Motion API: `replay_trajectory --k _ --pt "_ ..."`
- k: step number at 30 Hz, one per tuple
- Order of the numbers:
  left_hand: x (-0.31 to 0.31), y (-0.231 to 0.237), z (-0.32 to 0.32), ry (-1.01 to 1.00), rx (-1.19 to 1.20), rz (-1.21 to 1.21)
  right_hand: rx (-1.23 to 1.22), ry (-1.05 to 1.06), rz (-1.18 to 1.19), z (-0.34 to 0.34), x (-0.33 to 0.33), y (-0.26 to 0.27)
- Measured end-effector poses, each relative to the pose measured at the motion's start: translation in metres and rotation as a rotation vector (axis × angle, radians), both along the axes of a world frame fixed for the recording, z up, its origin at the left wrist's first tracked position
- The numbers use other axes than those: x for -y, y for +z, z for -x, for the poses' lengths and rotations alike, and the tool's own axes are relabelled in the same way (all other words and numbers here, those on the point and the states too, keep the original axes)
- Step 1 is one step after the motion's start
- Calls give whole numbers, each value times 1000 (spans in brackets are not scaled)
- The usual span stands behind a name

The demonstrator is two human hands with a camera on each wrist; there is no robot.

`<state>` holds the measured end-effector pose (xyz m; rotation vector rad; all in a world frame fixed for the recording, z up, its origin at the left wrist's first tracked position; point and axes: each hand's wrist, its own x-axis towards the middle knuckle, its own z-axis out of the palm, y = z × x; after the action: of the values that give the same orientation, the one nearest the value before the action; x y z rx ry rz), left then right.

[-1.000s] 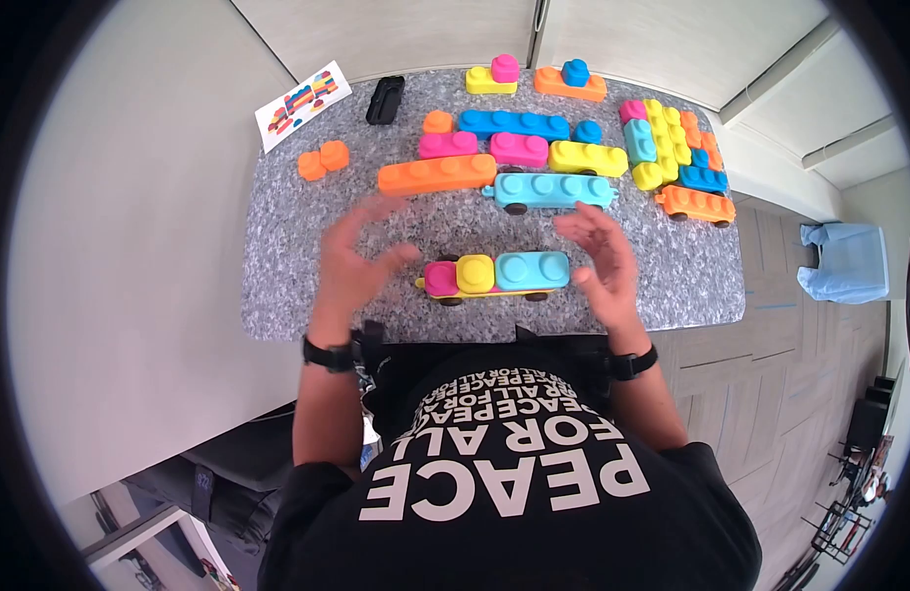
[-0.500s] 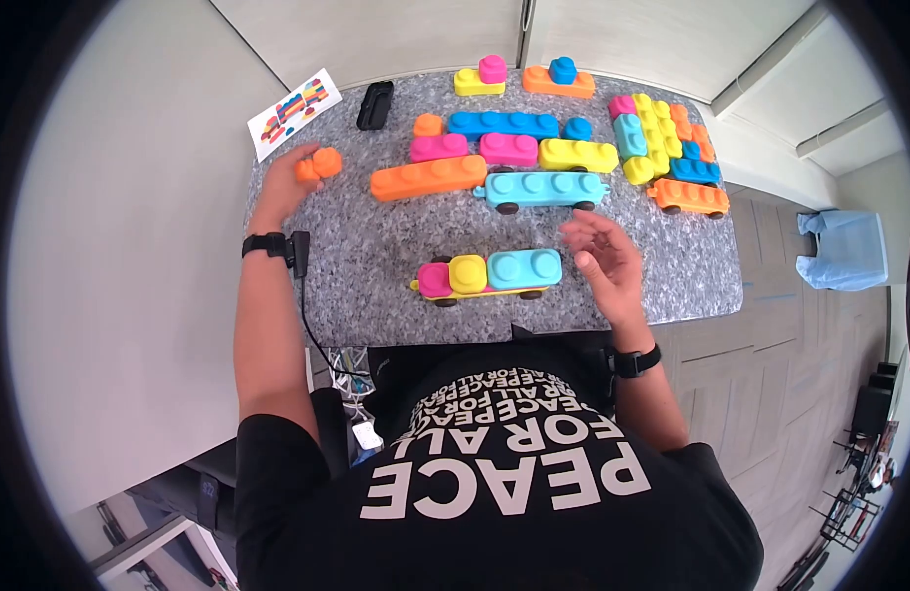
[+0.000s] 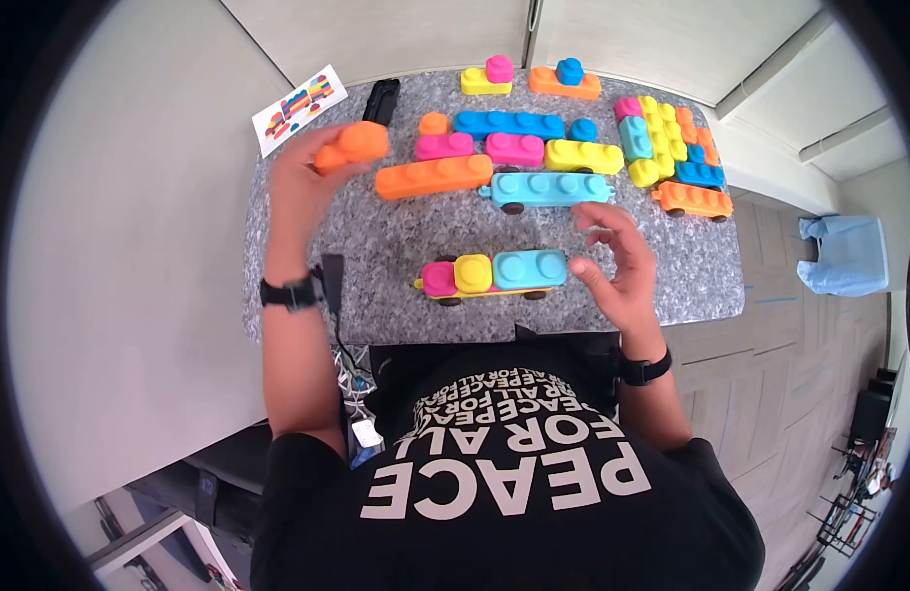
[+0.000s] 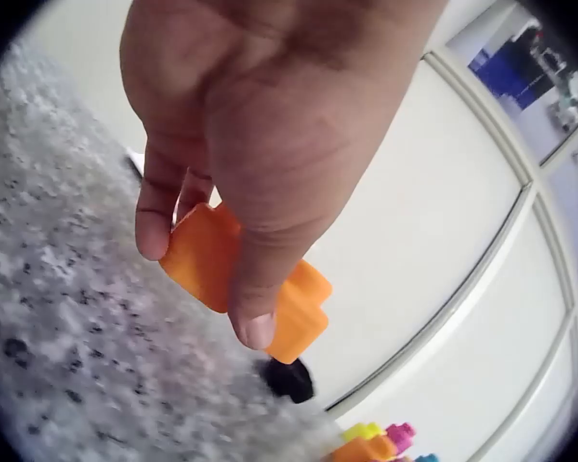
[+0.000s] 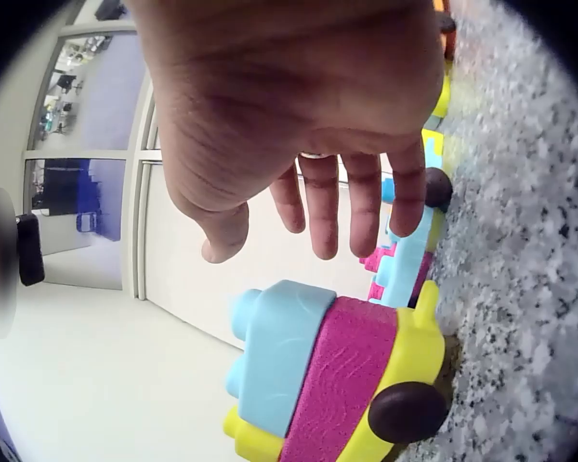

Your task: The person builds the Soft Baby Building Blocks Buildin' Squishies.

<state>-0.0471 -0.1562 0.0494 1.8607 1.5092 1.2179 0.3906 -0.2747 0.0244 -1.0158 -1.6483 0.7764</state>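
At the left of the table my left hand (image 3: 302, 187) grips a pair of orange toy blocks (image 3: 361, 143), raised above the top. In the left wrist view the thumb lies across the near face of the orange blocks (image 4: 299, 318), with other fingers behind. My right hand (image 3: 624, 271) hovers with fingers loosely bent at the right end of a wheeled block car (image 3: 467, 289), holding nothing. That car has a yellow base carrying magenta, yellow and light blue blocks. From the right wrist, the light blue block (image 5: 287, 356) stands below the spread fingers.
Beyond the car lie a light blue wheeled base (image 3: 548, 190), a long orange block (image 3: 435, 177) and a long blue block (image 3: 509, 124). Grouped blocks (image 3: 662, 138) fill the right side. A picture card (image 3: 299, 108) and a black case (image 3: 381, 101) are at the back left.
My left hand went from beside the car out to the orange blocks on the left, took hold of them and lifted them. My right hand stayed near the car's right end.
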Motion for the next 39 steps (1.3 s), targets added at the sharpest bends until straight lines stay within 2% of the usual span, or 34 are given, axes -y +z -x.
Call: replay_trajectory --k 3,5,8,10,12,15,18,20,23,26,29,34,39 --pt "57 50 -75 -108 -231 -204 72 49 -172 18 -1 37" --pt "81 60 -106 -238 -278 -216 105 102 -213 33 3 60" --pt "108 65 -141 -368 -240 -159 93 191 -243 48 8 61" --pt "117 63 -151 -381 -209 -138 83 221 -260 46 8 54" --pt "119 60 -152 -395 -148 -100 91 219 -282 35 7 45" --pt "120 55 -147 -407 -59 -40 -178 176 -59 24 13 30" --pt "120 48 -144 -397 -82 -57 -268 133 -10 14 13 20" --pt "120 43 -144 -387 -118 -92 -267 137 0 10 15 14" --pt "122 39 -149 -385 33 44 -244 152 25 8 17 8" --pt "123 40 -148 -431 50 210 -199 171 43 12 17 7" --pt "121 29 -149 -461 -71 33 -174 174 42 16 16 5" --pt "121 25 -153 -480 -71 16 -102 179 43 15 14 0" --pt "120 19 -155 -495 -111 2 -185 174 62 18 16 -3"
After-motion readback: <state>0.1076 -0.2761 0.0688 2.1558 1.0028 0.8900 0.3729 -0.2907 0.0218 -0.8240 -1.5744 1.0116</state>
